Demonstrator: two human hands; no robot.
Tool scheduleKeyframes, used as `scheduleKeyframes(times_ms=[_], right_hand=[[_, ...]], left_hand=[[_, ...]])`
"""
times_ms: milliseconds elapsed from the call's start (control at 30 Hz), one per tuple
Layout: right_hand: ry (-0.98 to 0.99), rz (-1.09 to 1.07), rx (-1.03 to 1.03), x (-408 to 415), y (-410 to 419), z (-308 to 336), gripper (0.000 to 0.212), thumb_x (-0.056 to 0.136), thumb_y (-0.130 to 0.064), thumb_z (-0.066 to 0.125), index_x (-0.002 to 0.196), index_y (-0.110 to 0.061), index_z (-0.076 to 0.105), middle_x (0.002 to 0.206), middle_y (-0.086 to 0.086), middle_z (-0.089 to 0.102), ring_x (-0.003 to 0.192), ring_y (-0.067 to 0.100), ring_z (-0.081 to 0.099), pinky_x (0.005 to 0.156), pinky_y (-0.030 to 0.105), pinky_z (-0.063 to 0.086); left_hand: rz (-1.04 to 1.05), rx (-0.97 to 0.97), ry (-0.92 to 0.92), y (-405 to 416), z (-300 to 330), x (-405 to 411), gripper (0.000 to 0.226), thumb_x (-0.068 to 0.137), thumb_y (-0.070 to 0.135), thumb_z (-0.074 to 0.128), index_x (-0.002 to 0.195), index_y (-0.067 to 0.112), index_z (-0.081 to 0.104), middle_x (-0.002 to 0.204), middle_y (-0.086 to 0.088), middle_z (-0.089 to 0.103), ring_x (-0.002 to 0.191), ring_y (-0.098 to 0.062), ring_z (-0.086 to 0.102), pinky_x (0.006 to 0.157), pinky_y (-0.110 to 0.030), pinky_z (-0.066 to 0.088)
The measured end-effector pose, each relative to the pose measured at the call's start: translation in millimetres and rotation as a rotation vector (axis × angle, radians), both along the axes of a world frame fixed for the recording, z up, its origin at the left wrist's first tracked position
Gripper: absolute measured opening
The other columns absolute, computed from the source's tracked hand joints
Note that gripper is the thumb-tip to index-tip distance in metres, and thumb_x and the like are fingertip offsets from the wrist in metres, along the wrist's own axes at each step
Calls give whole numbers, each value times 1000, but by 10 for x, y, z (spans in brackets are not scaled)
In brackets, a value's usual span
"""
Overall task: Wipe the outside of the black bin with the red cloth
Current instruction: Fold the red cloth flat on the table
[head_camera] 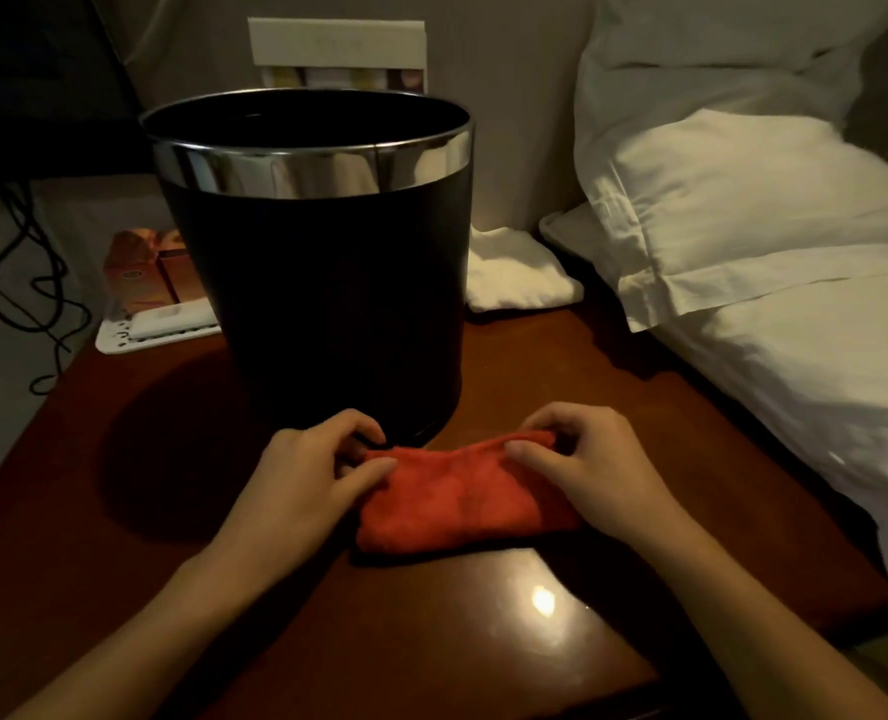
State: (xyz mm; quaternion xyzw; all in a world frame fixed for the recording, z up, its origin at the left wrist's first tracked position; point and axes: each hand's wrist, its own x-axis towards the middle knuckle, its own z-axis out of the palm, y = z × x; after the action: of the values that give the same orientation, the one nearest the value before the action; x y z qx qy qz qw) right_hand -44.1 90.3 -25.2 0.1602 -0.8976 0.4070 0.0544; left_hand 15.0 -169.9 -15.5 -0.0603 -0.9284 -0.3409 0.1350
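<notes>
1. On the near middle of the dark wooden bench (483, 641), the folded red cloth (462, 504) lay flat between the two hands, just in front of the black bin (322, 304).
2. The left hand (306, 475) pinched the cloth's far left corner, thumb on top and fingers curled behind it; the right hand (587, 459) pinched the far right corner in the same way.
3. The bin stood upright on the bench, just beyond the cloth, its chrome rim band (311, 171) at the top; neither hand touched it.
4. Counted: one cloth, one bin, two hands.
5. Far left of the bin lay a white tray (119, 340) with an orange packet (145, 272) behind it; black cables (31, 283) hung off to the left.
6. Right of the bin sat a folded white towel (514, 272), and further right a bed with a white pillow (733, 210).
</notes>
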Motion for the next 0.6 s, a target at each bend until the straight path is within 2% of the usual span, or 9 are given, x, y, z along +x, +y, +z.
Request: scheduleKeyframes(times_ms=[67,100,167,267,333,367,433,500,600], right_hand=[[120,-129,85,3,1,-115,29,81,-37,83,104,-21,73,91,-16,65,82,-2,62,72,8,43],[205,-156,88,46,6,-138,31,84,-35,81,108,-18,72,97,-14,63,87,1,61,78,12,46],[340,-27,135,184,-17,-144,25,94,-34,70,112,-16,72,112,-11,61,107,9,59,93,25,49],[203,274,374,368,-103,-182,47,101,-49,41,130,-21,66,137,-5,60,130,12,50,113,25,37],[131,287,487,421,-100,-203,60,100,-57,27,144,-28,55,152,-9,49,143,10,38,118,18,17],[116,269,515,428,-76,-203,63,99,-60,24,148,-30,51,156,-11,44,146,9,34,119,18,14],[131,227,558,448,-4,-208,66,99,-64,18,148,-32,49,156,-13,44,146,9,35,121,26,22],[181,144,626,472,97,-232,64,101,-62,19,143,-32,56,147,-14,54,136,11,46,112,30,35],[234,-5,605,490,278,-266,59,104,-55,25,130,-25,68,130,-9,68,113,15,60,93,32,53]], left_hand=[[81,-275,173,8,-22,72,18,87,33,69,103,27,65,96,12,70,86,-6,67,72,-30,57],[61,-376,259,40,-12,133,17,89,34,63,103,25,65,99,10,68,89,-10,66,69,-33,57],[-112,-485,321,148,-43,246,23,89,36,50,102,24,66,102,9,66,90,-14,64,67,-32,57],[-279,-670,236,333,-249,281,45,86,45,40,111,21,69,109,4,69,96,-16,65,76,-27,57],[-290,-743,203,402,-336,243,51,82,38,37,116,18,69,112,0,70,100,-17,66,79,-28,57],[-301,-758,211,418,-353,216,52,79,33,36,116,18,70,113,0,70,101,-17,67,78,-27,57],[-336,-778,244,442,-352,144,55,75,26,33,114,20,72,113,2,70,101,-14,68,76,-24,57],[-391,-790,251,505,-326,3,54,75,26,35,114,21,71,115,2,70,104,-14,68,80,-24,56],[-471,-853,283,698,-311,-323,48,75,27,67,123,17,66,125,-3,65,115,-17,63,99,-27,45]])
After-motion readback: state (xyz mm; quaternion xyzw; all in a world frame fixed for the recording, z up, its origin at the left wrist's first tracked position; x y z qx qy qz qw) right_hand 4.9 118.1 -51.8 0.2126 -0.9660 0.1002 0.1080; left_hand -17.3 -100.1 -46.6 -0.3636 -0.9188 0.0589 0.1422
